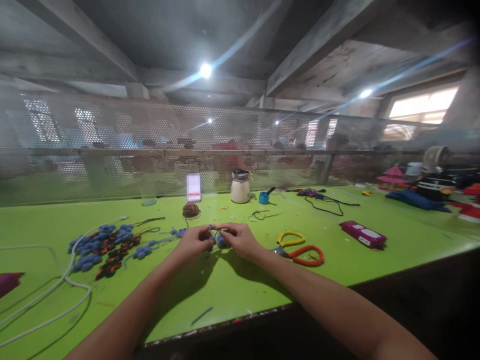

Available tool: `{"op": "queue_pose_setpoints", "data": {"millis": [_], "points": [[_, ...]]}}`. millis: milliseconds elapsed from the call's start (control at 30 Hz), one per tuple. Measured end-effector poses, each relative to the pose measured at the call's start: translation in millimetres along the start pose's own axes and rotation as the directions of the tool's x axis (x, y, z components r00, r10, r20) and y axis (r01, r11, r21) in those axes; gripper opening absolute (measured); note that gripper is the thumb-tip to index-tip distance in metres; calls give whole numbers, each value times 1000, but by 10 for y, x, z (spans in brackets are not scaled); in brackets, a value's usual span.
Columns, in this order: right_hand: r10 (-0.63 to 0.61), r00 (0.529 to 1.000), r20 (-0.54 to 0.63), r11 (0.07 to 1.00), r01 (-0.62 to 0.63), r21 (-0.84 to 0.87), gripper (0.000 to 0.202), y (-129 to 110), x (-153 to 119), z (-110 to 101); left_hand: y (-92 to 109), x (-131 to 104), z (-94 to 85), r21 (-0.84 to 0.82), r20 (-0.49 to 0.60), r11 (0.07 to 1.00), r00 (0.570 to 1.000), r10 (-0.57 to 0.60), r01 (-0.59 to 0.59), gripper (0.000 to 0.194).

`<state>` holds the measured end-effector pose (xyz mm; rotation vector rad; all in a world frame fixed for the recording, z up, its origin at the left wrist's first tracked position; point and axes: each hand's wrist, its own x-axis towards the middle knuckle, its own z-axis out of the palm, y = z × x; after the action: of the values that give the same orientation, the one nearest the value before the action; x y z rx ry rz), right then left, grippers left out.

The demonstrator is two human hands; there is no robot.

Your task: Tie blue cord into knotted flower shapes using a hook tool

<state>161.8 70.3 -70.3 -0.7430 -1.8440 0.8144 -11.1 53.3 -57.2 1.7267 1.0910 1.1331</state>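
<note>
My left hand (pixel 195 240) and my right hand (pixel 240 241) meet over the middle of the green table. Fingertips of both are pinched on blue yarn (pixel 221 241), with a small puffy knitted part under the right fingers. From the left hand a string of blue yarn flowers (pixel 144 250) trails left across the table. Beyond it lies a pile of blue yarn flowers (pixel 88 246) and black-and-orange ones (pixel 110 262). Scissors (pixel 300 247) with one yellow and one red handle rest by my right wrist. The fingers partly hide the yarn between them.
A yarn ball (pixel 191 210), a lit phone (pixel 194 187), a cream jar (pixel 240 190) and a blue pot (pixel 264 198) stand toward the back. White cable (pixel 69 265) loops at left. A purple packet (pixel 363 234) lies at right. The table's front edge (pixel 225 325) is near my forearms.
</note>
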Motion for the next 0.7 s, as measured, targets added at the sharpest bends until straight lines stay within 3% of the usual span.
{"op": "queue_pose_setpoints", "data": {"millis": [67,300,400,567,700], "points": [[-46,998,-50,985,37,-167,21,-7,-9,41,-3,10,10,-19,0,1000,1000,-3,3,17],[-15,998,-59,944,-5,-330,7,-69,-1,203,-46,54,-28,-182,72,980,995,-68,80,21],[23,990,-138,913,-77,-401,4,-67,27,227,-63,104,24,-222,92,967,990,-105,123,19],[12,950,-312,862,-168,-478,10,20,79,243,-87,256,161,-185,42,970,988,-151,156,23],[-43,940,-340,826,-158,-541,15,81,50,261,-164,285,239,-181,-36,976,991,-133,124,32]]}}
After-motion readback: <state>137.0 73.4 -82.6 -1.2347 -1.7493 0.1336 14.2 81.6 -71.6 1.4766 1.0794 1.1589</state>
